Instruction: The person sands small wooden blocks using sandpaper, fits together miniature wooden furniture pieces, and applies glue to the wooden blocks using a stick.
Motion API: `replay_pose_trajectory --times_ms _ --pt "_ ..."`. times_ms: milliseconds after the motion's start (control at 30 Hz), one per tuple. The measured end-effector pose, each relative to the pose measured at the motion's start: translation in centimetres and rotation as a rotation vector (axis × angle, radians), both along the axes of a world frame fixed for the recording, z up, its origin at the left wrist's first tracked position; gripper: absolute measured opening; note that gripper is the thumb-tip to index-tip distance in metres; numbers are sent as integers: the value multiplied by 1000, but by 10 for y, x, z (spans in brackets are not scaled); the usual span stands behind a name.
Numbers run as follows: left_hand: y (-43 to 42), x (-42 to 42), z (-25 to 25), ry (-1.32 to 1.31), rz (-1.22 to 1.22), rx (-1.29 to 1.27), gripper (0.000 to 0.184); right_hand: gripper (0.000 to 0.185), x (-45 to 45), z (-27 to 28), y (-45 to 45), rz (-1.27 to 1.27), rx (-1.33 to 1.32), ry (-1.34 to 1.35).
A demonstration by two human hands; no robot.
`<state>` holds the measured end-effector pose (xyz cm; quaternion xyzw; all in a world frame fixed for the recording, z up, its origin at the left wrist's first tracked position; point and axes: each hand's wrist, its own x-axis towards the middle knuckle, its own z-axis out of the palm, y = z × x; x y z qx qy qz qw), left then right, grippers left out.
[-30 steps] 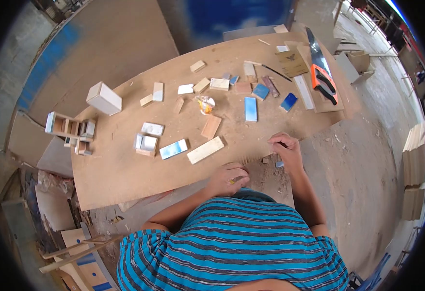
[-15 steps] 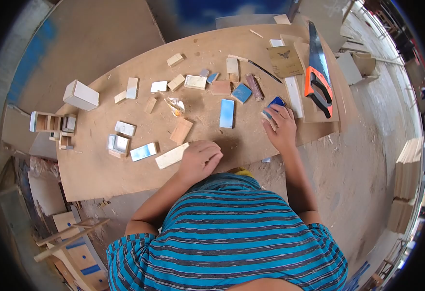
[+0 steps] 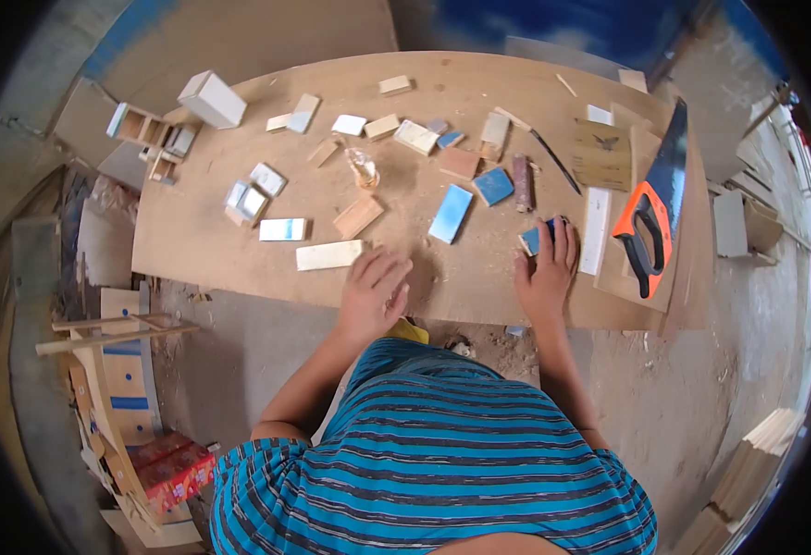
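Observation:
My right hand (image 3: 547, 277) is closed over a small blue block (image 3: 529, 242) near the table's front right; its fingers cover much of the block. At the front edge, my left hand (image 3: 374, 289) is loosely curved with thumb and fingers apart and nothing visible in it. Its fingertips are at the right end of a long pale wooden block (image 3: 328, 255); whether they touch it I cannot tell. Between and beyond the hands lie a blue-topped block (image 3: 451, 214), a square blue block (image 3: 493, 186), a dark reddish stick-like piece (image 3: 523, 183) and a plain brown block (image 3: 359, 216).
A handsaw (image 3: 650, 217) with an orange and black handle lies at the right, beside a sheet of sandpaper-like brown material (image 3: 601, 155) and a white strip (image 3: 595, 231). A thin dark blade (image 3: 555, 162) lies farther back. Several wood pieces and a white box (image 3: 213, 100) occupy the left.
The camera view has turned, so the table appears rotated and shifted. My left fingers have loosened and spread beside the pale block. My right hand remains on the small blue block.

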<state>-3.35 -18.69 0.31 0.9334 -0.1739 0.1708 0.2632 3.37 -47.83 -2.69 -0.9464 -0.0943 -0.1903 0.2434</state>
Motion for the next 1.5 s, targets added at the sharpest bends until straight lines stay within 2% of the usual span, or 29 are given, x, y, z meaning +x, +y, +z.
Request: replay_pose_trajectory --times_ms 67,100,200,267,300,367,433,533,567,700,800,900,1000,1033,1133,1167,1267,1300,1333,1500 --pt "24 -7 14 -65 149 100 45 60 1 -1 -2 24 31 -12" --pt "42 -9 14 -52 223 107 53 59 1 -2 -4 26 33 -25" --pt "89 -19 23 -86 410 103 60 56 -3 4 4 30 -18 -82" --pt "119 -29 19 25 406 18 65 53 -12 21 14 51 -128 -139" --pt "130 -33 18 79 405 -25 68 49 -15 26 29 175 -69 -172" --pt "138 -34 18 121 338 0 68 43 -19 41 73 536 144 77" --pt "135 -29 19 115 278 9 69 39 -18 47 126 708 177 80" --pt "137 -20 3 127 251 -43 64 37 -12 48 175 669 152 172" --pt "140 -19 0 136 251 31 59 37 -10 46 179 674 148 171" --pt "144 -21 6 454 237 -320 50 36 0 42 155 488 204 266" --pt "138 -30 20 554 96 -684 46 40 -3 71 146 551 540 587" --pt "121 -31 29 591 -102 -962 46 41 -16 102 160 695 840 724" --pt "103 -23 41 565 -190 -997 46 42 -24 111 166 810 1026 838" --pt "97 -22 45 534 -164 -999 47 44 -22 112 163 826 984 798" --pt "92 -15 53 620 -176 -1008 49 54 -12 116 149 659 1296 915" --pt "88 -12 57 708 -155 -1082 49 59 -9 122 142 665 1331 934" --pt "70 1 84 976 -138 -1317 51 56 -5 124 136 549 1181 921" --pt "61 6 97 1068 -176 -1399 52 43 -2 117 138 458 1177 943" --pt "51 10 107 1161 -217 -1478 52 43 1 110 137 438 1203 996" --pt "36 18 99 1273 -204 -1578 58 37 10 93 127 349 1286 1147"
